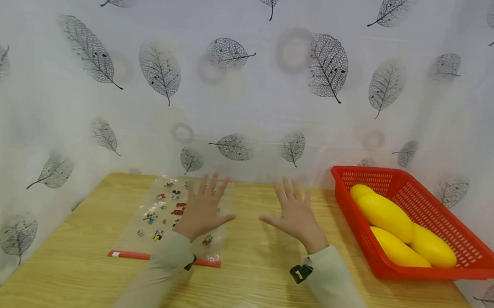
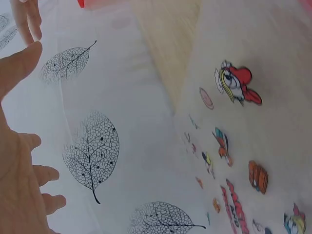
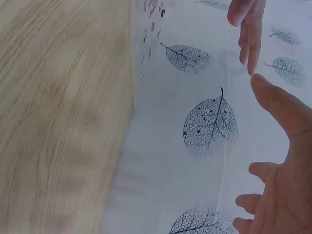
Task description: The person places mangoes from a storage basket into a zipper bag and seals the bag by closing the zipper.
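Note:
My left hand is held with fingers spread over a clear zip bag printed with cartoon figures. The bag lies flat on the table, its red slider strip along the near edge. To the right, my right hand is spread the same way above the bare wood, with nothing in it. Both thumbs point inward toward each other. In the left wrist view the left hand's thumb and the bag's printed figures show. The right wrist view has the right hand against the leaf-patterned sheet.
A red plastic basket stands on the right side of the wooden table. Several yellow, mango-like fruits lie in it. A white sheet with dark leaf prints hangs behind the table and at both sides.

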A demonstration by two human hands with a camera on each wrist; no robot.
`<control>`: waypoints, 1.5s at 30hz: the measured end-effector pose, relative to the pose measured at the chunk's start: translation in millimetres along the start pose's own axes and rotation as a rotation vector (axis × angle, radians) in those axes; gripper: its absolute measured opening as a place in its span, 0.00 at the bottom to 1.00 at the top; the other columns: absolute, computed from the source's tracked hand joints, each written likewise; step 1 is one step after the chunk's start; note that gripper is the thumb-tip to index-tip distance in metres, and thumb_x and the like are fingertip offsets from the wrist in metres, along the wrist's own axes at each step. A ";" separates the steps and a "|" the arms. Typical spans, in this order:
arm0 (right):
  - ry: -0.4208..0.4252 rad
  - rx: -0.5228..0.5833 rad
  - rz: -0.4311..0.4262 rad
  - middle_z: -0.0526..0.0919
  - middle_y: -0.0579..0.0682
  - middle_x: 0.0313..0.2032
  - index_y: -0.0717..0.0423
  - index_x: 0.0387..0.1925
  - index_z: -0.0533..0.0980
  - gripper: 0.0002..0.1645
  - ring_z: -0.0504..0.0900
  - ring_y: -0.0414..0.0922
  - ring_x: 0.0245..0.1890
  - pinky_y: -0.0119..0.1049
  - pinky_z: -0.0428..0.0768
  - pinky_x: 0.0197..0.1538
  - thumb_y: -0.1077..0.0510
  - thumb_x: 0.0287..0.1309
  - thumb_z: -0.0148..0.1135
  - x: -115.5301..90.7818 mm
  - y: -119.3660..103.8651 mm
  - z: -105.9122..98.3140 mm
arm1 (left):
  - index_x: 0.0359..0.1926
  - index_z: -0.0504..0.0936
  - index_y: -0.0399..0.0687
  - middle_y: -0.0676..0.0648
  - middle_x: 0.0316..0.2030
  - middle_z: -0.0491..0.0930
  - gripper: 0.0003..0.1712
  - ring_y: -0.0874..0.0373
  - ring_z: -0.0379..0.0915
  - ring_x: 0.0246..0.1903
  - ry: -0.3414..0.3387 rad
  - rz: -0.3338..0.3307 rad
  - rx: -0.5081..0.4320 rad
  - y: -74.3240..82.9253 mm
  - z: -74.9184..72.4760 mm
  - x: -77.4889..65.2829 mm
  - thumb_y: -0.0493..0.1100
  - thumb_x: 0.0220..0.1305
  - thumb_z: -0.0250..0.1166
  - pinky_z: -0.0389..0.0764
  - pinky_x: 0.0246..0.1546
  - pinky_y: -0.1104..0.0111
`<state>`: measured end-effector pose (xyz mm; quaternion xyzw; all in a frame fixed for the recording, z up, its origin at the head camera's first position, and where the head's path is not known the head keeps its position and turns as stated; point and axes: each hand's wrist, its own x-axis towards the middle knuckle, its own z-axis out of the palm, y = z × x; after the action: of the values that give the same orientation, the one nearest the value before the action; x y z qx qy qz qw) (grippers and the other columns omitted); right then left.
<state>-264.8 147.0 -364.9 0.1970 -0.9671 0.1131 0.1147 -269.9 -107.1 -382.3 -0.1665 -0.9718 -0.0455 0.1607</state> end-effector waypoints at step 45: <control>-0.106 -0.177 -0.273 0.52 0.54 0.72 0.55 0.71 0.52 0.55 0.54 0.55 0.72 0.62 0.53 0.68 0.26 0.53 0.50 10.9 -79.9 37.5 | 0.64 0.66 0.40 0.38 0.57 0.75 0.46 0.42 0.70 0.58 -0.149 0.138 -0.039 -51.4 -10.4 -55.8 0.66 0.52 0.62 0.55 0.66 0.43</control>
<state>-248.7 61.5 -383.7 0.3211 -0.9423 0.0004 0.0949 -234.3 -174.2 -392.5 -0.2393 -0.9662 -0.0408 0.0873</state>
